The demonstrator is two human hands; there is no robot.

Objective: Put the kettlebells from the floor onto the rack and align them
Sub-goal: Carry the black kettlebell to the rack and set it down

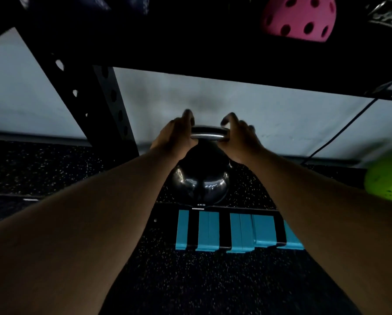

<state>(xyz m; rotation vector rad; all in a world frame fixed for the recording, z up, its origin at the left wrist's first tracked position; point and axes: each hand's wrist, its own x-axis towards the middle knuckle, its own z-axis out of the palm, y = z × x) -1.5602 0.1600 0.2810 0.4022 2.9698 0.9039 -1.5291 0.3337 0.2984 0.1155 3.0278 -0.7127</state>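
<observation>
a: how far along is it?

b: early, i'd judge. the black kettlebell (201,180), marked 4kg, sits low beside the blue-and-black block (231,230); whether it rests on the floor (190,280) or a low ledge, i cannot tell. the rack (113,103) stands to the left with its shelf overhead. other kettlebells, none clear in view

a: and the grip?

b: the left hand (174,137) wraps the left end of the steel handle (209,134), the right hand (240,138) the right end. both grips narrow, closed on it. the ball hangs below and between the wrists, so lifting and aligning are left to do
</observation>
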